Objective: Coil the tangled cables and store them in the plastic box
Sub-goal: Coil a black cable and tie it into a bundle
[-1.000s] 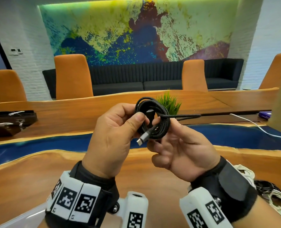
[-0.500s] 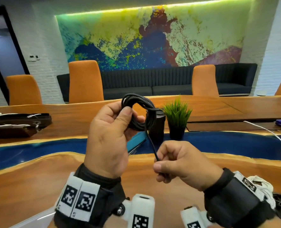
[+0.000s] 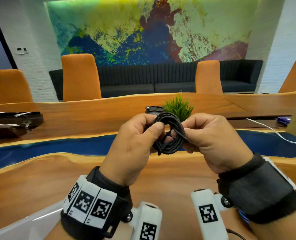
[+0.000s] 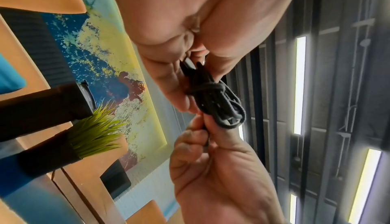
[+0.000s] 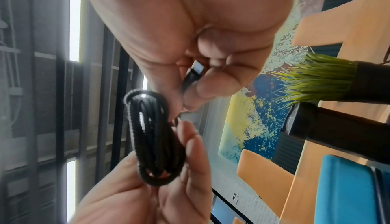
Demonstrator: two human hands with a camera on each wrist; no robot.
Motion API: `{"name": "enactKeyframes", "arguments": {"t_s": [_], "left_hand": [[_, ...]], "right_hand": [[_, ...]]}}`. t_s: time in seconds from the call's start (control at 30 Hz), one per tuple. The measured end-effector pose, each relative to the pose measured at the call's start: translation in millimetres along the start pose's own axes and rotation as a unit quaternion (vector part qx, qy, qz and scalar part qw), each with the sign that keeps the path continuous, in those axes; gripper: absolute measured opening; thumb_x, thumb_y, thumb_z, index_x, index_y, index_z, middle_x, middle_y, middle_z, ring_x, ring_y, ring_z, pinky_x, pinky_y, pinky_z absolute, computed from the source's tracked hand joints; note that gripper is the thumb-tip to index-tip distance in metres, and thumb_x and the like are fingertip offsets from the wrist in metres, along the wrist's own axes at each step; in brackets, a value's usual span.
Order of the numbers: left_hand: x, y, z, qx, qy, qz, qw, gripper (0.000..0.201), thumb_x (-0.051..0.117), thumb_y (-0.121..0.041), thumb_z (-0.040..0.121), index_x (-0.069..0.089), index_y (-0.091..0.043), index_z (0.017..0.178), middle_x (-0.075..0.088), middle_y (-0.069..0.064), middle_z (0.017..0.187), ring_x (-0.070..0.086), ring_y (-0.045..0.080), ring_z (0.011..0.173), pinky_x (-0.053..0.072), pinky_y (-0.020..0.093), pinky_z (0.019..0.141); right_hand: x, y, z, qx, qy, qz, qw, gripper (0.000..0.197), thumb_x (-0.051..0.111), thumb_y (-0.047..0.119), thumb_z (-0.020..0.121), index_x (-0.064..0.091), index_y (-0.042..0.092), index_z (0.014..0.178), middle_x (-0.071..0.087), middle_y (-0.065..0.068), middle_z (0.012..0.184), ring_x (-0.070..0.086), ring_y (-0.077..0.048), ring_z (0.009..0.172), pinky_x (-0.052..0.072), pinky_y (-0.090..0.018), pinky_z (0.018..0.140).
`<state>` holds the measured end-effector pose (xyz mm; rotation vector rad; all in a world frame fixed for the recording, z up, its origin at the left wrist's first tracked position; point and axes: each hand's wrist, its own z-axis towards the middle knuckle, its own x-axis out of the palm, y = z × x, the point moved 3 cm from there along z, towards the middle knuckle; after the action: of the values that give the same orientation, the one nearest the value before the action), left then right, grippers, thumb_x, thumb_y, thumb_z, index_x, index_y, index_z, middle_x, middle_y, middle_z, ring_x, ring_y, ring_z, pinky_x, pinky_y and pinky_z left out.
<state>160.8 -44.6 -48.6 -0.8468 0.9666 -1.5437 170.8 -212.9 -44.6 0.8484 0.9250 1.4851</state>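
Far left of the head view, a dark tray [image 3: 13,123] with white leads sits on the back ledge of the wooden counter [image 3: 39,184], and in the lower left corner a pale, glossy rim [image 3: 22,224] pokes into frame; whether it is the plastic box, I cannot tell. Moving in, the left hand [image 3: 135,146] is up above the counter, its grip closed on the black braided cable [image 3: 169,135]: thumb pressed on top of the coil, fingers curled behind it. The coil hangs in the air at centre frame, loops bunched together, with one strand crossing its middle. From the left wrist view that strand wraps round the bundle [image 4: 213,94]. Right of it, the right hand [image 3: 213,141] meets the coil, its grip pinching the loose end; the right wrist view shows the metal plug [image 5: 194,74] held between thumb and finger. Behind the hands a green potted plant [image 3: 178,106] and a dark canister [image 3: 154,110] stand near the counter's blue strip [image 3: 57,148]. Below the hands lies bare wood. At right, a white cable [image 3: 273,132] trails across the blue toward the frame's edge.
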Motion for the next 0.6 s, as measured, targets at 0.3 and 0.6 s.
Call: {"name": "enactKeyframes", "arguments": {"t_s": [0.3,0.6], "left_hand": [[-7.7,3.1,4.3,0.003,-0.041,-0.053,0.998,0.017,0.056,-0.005,0.096,0.07,-0.014,0.094,0.072,0.008,0.087,0.064,0.02,0.077,0.058,0.03,0.069],[2.3,1.5,1.3,-0.017,0.029,-0.14,0.99,0.018,0.057,-0.015,0.085,0.065,-0.006,0.099,0.067,0.008,0.081,0.059,0.011,0.064,0.054,0.024,0.064]], "right_hand": [[-4.8,-12.9,1.0,0.102,0.093,0.112,0.984,0.023,0.063,0.005,0.077,0.076,0.004,0.096,0.072,-0.016,0.087,0.066,-0.02,0.07,0.055,-0.025,0.057],[4.9,-12.9,-3.5,0.049,0.16,0.173,0.971,0.023,0.08,0.019,0.063,0.077,0.009,0.084,0.072,-0.008,0.075,0.054,-0.013,0.055,0.041,-0.024,0.048]]}}
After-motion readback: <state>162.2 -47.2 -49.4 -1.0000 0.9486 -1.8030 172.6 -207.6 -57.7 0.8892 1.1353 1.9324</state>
